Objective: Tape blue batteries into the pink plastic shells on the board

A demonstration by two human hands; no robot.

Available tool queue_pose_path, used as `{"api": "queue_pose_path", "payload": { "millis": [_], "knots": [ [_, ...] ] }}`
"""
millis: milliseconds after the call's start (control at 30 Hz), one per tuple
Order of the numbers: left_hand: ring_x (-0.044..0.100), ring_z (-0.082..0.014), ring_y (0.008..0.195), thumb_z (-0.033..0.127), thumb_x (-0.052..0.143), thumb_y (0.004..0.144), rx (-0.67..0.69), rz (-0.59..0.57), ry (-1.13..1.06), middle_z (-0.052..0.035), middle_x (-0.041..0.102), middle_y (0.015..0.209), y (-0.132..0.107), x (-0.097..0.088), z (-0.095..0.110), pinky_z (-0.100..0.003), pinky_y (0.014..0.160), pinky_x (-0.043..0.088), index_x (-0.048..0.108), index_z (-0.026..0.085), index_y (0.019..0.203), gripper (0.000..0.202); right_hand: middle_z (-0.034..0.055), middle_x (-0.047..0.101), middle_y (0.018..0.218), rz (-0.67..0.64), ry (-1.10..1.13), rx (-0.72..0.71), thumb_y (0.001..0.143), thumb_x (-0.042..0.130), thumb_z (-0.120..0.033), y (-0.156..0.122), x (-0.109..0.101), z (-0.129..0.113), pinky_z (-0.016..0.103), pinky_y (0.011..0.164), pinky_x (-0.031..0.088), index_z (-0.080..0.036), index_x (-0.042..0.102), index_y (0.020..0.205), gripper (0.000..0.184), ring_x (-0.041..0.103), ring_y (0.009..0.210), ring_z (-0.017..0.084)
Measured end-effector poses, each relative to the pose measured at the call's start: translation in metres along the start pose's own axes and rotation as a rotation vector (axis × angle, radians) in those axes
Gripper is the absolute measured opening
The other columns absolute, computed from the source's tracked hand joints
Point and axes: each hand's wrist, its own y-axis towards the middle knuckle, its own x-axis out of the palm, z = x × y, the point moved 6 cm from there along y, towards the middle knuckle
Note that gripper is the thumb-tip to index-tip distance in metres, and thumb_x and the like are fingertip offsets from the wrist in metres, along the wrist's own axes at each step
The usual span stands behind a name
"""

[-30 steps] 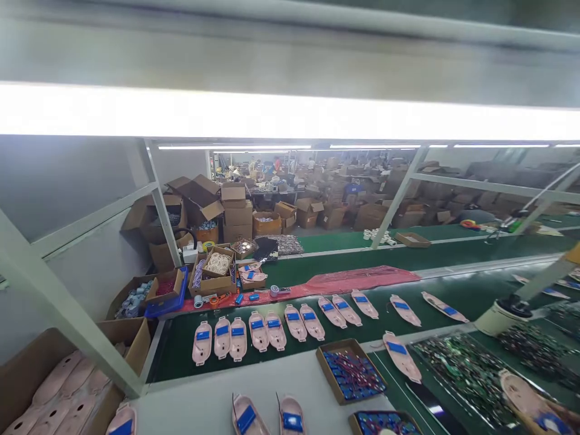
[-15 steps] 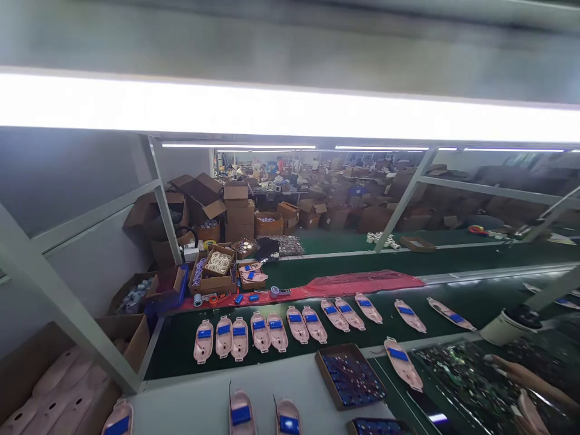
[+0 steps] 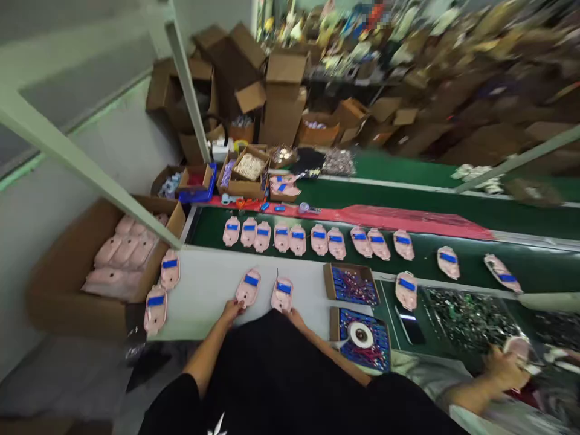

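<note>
My left hand (image 3: 232,310) pinches the lower end of a pink plastic shell (image 3: 245,295) with a blue block stuck across it. The shell tilts a little to the right on the white worktop. My right hand (image 3: 295,318) grips the bottom of a second pink shell (image 3: 281,298), also with a blue block and a thin dark wire at its top. My dark shirt hides part of that hand. Two more such shells, a nearer shell (image 3: 156,309) and a farther shell (image 3: 170,270), lie at the worktop's left edge.
A cardboard box (image 3: 67,266) of pink shells stands at left. Several shells line the green conveyor (image 3: 421,241). Right of my hands are a tray (image 3: 330,284) of blue parts and a white tape roll (image 3: 353,332). A co-worker's hand (image 3: 502,370) holds a pink piece.
The view has tipped down and turned left, bringing my arms and both hands into sight. The shells at the worktop's front now show fully, with my hands on two of them.
</note>
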Motion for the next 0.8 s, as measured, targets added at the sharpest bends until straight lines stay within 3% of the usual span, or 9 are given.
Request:
{"api": "queue_pose_path", "payload": {
  "millis": [133, 200, 267, 333, 400, 567, 633, 700, 800],
  "knots": [
    [0.066, -0.0152, 0.068, 0.042, 0.09, 0.07, -0.046, 0.124, -0.211, -0.0059, 0.07, 0.073, -0.004, -0.015, -0.046, -0.026, 0.067, 0.054, 0.072, 0.013, 0.084, 0.037, 0.0101, 0.073, 0.078, -0.223, 0.161, 0.168, 0.072, 0.073, -0.049, 0.013, 0.023, 0.039, 0.039, 0.069, 0.057, -0.024, 0.053, 0.083, 0.034, 0.071, 0.071, 0.026],
    [0.066, -0.0141, 0.068, 0.045, 0.09, 0.069, -0.028, 0.187, -0.28, -0.0053, 0.07, 0.075, -0.009, -0.03, -0.051, -0.025, 0.067, 0.054, 0.072, 0.013, 0.087, 0.04, 0.0062, 0.071, 0.078, -0.345, 0.33, 0.179, 0.069, 0.079, -0.054, 0.01, 0.041, 0.036, 0.034, 0.064, 0.054, -0.024, 0.052, 0.09, 0.045, 0.067, 0.064, 0.021],
    [0.065, -0.0134, 0.069, 0.047, 0.09, 0.067, 0.006, 0.233, -0.318, -0.0051, 0.07, 0.077, -0.005, -0.053, -0.038, -0.025, 0.067, 0.053, 0.071, 0.013, 0.087, 0.043, 0.0037, 0.07, 0.079, -0.41, 0.431, 0.117, 0.066, 0.083, -0.058, 0.011, 0.065, 0.014, 0.031, 0.064, 0.053, -0.024, 0.052, 0.096, 0.055, 0.066, 0.064, 0.018],
    [0.064, -0.0123, 0.069, 0.048, 0.09, 0.066, 0.052, 0.261, -0.33, -0.0043, 0.069, 0.076, 0.016, -0.082, -0.008, -0.025, 0.069, 0.053, 0.07, 0.013, 0.083, 0.043, 0.003, 0.07, 0.08, -0.426, 0.461, 0.038, 0.067, 0.082, -0.063, 0.023, 0.097, -0.023, 0.03, 0.066, 0.053, -0.023, 0.053, 0.101, 0.06, 0.065, 0.065, 0.017],
    [0.063, -0.0109, 0.068, 0.046, 0.089, 0.068, 0.098, 0.276, -0.328, -0.003, 0.068, 0.074, 0.055, -0.114, 0.035, -0.024, 0.07, 0.053, 0.068, 0.013, 0.08, 0.041, 0.0029, 0.071, 0.081, -0.408, 0.45, -0.025, 0.07, 0.08, -0.066, 0.049, 0.136, -0.071, 0.03, 0.067, 0.052, -0.022, 0.052, 0.103, 0.062, 0.065, 0.066, 0.016],
    [0.063, -0.01, 0.069, 0.036, 0.085, 0.077, 0.165, 0.242, -0.286, -0.0034, 0.068, 0.077, 0.189, -0.173, 0.15, -0.023, 0.069, 0.053, 0.067, 0.012, 0.085, 0.031, 0.0007, 0.068, 0.076, -0.276, 0.372, -0.105, 0.088, 0.07, -0.058, 0.149, 0.231, -0.194, 0.027, 0.063, 0.051, -0.021, 0.052, 0.107, 0.045, 0.062, 0.062, 0.014],
    [0.062, -0.0096, 0.068, 0.031, 0.083, 0.082, 0.165, 0.207, -0.249, -0.0034, 0.067, 0.075, 0.237, -0.181, 0.182, -0.023, 0.069, 0.053, 0.066, 0.012, 0.084, 0.025, 0.003, 0.07, 0.082, -0.21, 0.316, -0.107, 0.096, 0.063, -0.05, 0.186, 0.258, -0.231, 0.027, 0.065, 0.052, -0.019, 0.053, 0.114, 0.037, 0.064, 0.064, 0.014],
    [0.061, -0.0099, 0.067, 0.028, 0.08, 0.085, 0.156, 0.176, -0.199, -0.0035, 0.065, 0.073, 0.273, -0.181, 0.202, -0.024, 0.069, 0.052, 0.065, 0.012, 0.084, 0.022, 0.0046, 0.072, 0.088, -0.138, 0.224, -0.079, 0.1, 0.058, -0.046, 0.211, 0.272, -0.252, 0.028, 0.069, 0.053, -0.017, 0.05, 0.129, 0.042, 0.066, 0.066, 0.015],
    [0.064, -0.0139, 0.07, 0.027, 0.078, 0.088, 0.154, 0.169, -0.1, -0.0053, 0.066, 0.073, 0.291, -0.176, 0.21, -0.03, 0.073, 0.053, 0.065, 0.01, 0.089, 0.021, 0.0023, 0.072, 0.079, -0.026, 0.04, -0.047, 0.101, 0.055, -0.053, 0.21, 0.27, -0.25, 0.032, 0.075, 0.053, -0.014, 0.034, 0.15, 0.066, 0.066, 0.066, 0.018]
  ]
}}
